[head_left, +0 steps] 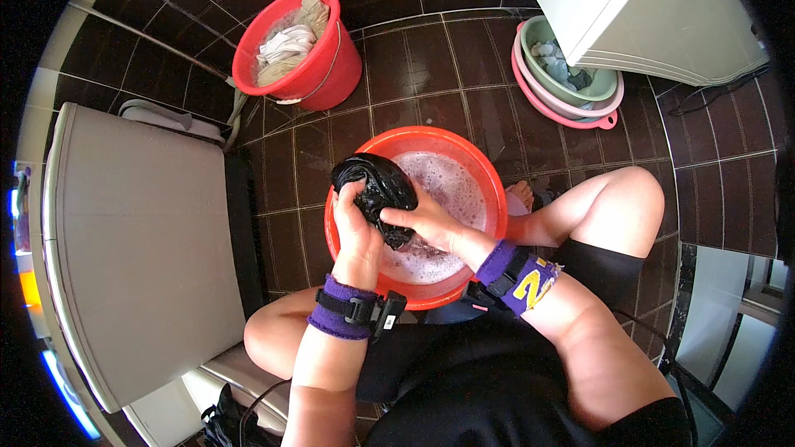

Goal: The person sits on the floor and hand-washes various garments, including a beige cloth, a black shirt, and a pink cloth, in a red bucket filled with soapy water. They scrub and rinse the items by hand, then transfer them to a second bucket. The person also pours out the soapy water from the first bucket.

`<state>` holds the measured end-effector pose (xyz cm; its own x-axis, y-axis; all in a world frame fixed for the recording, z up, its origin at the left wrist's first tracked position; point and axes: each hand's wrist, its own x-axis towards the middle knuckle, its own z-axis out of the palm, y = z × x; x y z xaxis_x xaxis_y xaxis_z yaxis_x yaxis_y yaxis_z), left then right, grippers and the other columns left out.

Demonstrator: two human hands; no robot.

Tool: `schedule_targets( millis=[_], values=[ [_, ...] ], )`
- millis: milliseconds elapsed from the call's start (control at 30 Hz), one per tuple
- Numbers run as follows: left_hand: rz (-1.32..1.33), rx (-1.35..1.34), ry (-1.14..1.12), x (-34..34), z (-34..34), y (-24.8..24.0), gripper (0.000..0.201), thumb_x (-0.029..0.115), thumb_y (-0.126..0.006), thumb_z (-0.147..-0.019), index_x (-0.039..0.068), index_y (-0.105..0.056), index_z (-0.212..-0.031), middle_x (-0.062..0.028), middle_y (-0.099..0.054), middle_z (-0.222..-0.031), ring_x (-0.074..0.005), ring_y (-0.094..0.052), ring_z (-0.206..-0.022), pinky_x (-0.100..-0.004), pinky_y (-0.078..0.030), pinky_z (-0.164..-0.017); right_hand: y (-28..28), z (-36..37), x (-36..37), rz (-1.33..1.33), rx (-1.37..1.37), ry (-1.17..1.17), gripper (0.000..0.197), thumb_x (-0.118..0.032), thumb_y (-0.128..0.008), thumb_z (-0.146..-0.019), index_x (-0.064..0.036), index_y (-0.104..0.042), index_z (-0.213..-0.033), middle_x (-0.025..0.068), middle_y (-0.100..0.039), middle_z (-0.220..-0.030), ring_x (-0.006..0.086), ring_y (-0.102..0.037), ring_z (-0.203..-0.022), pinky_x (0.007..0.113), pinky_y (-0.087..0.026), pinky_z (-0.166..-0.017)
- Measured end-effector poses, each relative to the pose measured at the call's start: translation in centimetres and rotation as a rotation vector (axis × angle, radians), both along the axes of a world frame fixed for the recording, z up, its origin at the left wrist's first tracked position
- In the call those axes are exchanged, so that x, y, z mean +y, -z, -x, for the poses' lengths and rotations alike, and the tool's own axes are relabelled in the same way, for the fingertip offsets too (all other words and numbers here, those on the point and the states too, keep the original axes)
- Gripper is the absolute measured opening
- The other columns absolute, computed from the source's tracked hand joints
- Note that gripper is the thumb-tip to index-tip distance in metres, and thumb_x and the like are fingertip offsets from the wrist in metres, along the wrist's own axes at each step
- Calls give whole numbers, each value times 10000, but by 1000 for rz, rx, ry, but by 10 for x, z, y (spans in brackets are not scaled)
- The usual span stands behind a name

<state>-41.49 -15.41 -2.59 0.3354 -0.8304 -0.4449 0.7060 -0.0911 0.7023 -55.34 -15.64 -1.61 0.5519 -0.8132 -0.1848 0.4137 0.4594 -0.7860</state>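
A wet, shiny black garment (377, 182) is bunched up between my two hands, above the left part of an orange-red basin (489, 174). My left hand (356, 219) is closed round its near left side. From the right, my right hand (429, 219) grips it, the thumb lying across the dark cloth. Foamy, soapy water (451, 186) fills the basin. What kind of garment it is cannot be made out. Purple wristbands with black straps are on both my wrists.
A red bucket (344, 74) with white and beige cloths (286, 50) stands at the far left. Stacked green and pink basins (609, 99) hold bluish-grey cloths at the far right, beside a white appliance (654, 16). A grey-white cabinet (149, 240) is on the left. Dark tiles (406, 66) cover the floor.
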Motion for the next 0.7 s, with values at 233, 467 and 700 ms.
schedule_targets(
  millis=[233, 467, 700],
  values=[
    [-64, 11, 44, -3, -18, 48, 326, 242, -537, -870, 11, -607, -1089, -126, -658, -1029, -267, -639, -915, -394, -527, -836, 30, -14, 8, 149, 64, 11, 983, -75, -859, -603, -22, -278, -1394, 68, -444, -1319, 180, -406, -1233, 344, -326, -1063],
    [-228, 43, 415, -4, -20, -14, 294, 212, -588, -901, 29, -570, -1129, -84, -640, -1009, -218, -635, -894, -367, -533, -816, 7, 6, 3, -375, 31, -299, 467, -46, -723, -742, -35, -511, -1158, 86, -596, -1018, 139, -576, -826, 255, -485, -568],
    [115, 270, 421, 18, -38, -6, 733, 637, -421, -880, 80, -431, -1356, -163, -472, -1361, -323, -450, -1256, -477, -353, -1057, -20, 16, 17, -1232, -1079, -541, 526, -171, -676, -796, -17, -432, -1236, 103, -456, -1111, 183, -495, -923, 197, -462, -510]
  ],
)
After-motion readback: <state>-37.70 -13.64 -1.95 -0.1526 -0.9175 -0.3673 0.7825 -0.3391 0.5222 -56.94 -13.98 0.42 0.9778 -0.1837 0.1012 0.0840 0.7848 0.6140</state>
